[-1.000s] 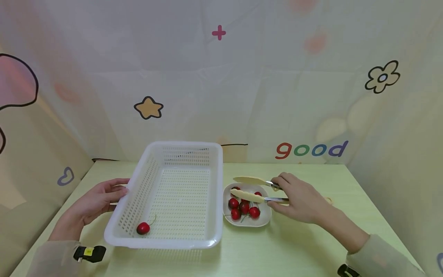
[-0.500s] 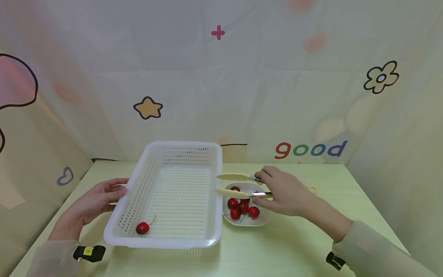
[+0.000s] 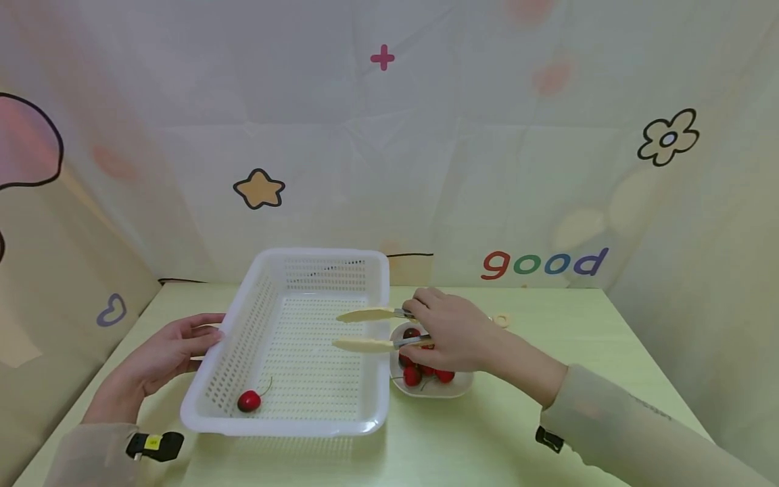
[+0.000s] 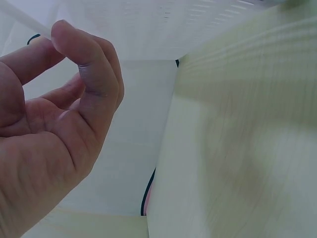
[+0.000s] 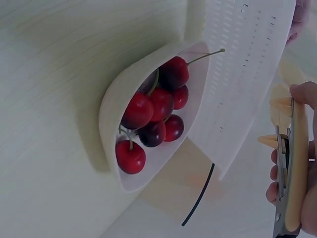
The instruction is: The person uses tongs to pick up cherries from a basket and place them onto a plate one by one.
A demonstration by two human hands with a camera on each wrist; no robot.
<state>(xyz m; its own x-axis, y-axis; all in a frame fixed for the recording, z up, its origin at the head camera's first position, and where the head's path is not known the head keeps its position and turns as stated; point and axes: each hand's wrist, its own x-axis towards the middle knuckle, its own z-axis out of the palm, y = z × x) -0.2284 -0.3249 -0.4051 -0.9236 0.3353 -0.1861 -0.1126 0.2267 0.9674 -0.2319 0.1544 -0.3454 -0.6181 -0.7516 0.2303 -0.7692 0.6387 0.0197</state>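
Observation:
On the left, my left hand (image 3: 164, 355) holds the side rim of a white perforated plastic basket (image 3: 377, 406), thumb and fingertips at its edge. A red cherry (image 3: 249, 401) with a stem lies in the basket's near left corner. My right hand (image 3: 453, 331) grips cream-tipped metal tongs (image 3: 365, 345). Their two tips stand apart above the basket's right part, with nothing visible between them. Under this hand is a small white dish (image 3: 459, 390) holding several cherries (image 5: 161, 104); the hand partly hides them in the head view.
Dish and basket stand side by side on a pale green tabletop (image 3: 499, 433). A printed curtain (image 3: 316, 135) rises behind the table and along both sides. The ring-like rear end (image 3: 502, 320) of the tongs shows behind the right wrist.
My right hand has moved left with the tongs, from above the dish until the tips are over the basket. The left hand, basket and its cherry have stayed in place.

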